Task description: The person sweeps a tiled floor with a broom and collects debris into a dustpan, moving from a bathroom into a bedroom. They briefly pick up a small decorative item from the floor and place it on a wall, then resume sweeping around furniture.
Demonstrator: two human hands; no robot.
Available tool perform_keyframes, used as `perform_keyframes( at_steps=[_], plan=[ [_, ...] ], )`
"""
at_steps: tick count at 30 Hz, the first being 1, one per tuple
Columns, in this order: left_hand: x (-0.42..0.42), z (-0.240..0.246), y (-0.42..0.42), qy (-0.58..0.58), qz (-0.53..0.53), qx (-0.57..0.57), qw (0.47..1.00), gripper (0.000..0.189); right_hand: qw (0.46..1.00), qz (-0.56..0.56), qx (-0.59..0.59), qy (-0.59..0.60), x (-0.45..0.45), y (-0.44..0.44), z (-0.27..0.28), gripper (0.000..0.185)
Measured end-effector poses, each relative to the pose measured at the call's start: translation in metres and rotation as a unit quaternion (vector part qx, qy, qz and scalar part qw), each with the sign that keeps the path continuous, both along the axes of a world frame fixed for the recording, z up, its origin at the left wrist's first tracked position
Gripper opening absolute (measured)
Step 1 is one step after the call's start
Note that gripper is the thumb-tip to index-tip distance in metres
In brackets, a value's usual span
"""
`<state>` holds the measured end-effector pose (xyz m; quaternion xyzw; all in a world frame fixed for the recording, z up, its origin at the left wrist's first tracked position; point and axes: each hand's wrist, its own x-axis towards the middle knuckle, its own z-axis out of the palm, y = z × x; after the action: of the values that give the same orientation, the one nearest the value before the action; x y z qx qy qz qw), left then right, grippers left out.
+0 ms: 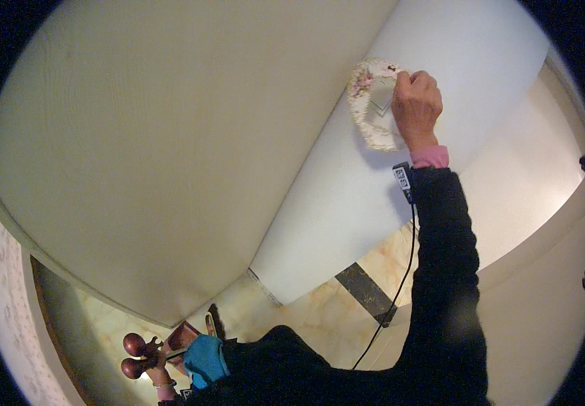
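Observation:
My right hand [417,104] reaches up to a pale wall panel, its fingers curled at the right edge of a lace-trimmed, flower-patterned ring [363,109]. The ring surrounds a pale plate with a green chevron mark. Whether the fingers grip the edge is hidden. At the lower left, my left hand [159,366] is closed around handles with round reddish-brown knobs [134,345]. A teal cloth [206,360] lies beside it, over part of a dark rod. Behind the cloth is a reddish-brown open container [182,335], perhaps a dustpan.
A large cream panel [160,152] fills the upper left and meets the pale wall panel [317,218] along a slanting edge. Marble-patterned floor [317,309] with a dark strip shows below. A black cable [405,284] hangs from a small device [402,181] at my right sleeve.

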<state>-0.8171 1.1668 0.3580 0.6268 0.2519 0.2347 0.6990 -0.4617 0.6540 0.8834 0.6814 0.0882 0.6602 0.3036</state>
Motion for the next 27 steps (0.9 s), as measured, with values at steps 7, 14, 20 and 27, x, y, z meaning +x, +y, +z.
perform_keyframes(
  at_steps=[7,14,20,27],
  plan=[
    [0.004,0.016,-0.014,0.006,-0.033,0.113,0.993,0.036,0.981,-0.089,0.098,0.14,0.025,-0.013,0.007,0.015],
    [0.002,0.002,-0.013,0.013,0.02,0.057,0.998,0.038,0.98,-0.055,0.07,0.179,0.032,-0.024,0.017,0.016],
    [0.012,0.006,-0.011,-0.006,0.015,0.086,0.996,0.034,0.985,-0.045,0.061,0.158,0.041,-0.028,0.019,0.014],
    [0.019,0.05,-0.02,0.115,0.001,0.192,0.975,0.026,0.977,0.02,0.088,0.193,0.045,-0.017,0.023,0.022]
  ],
)
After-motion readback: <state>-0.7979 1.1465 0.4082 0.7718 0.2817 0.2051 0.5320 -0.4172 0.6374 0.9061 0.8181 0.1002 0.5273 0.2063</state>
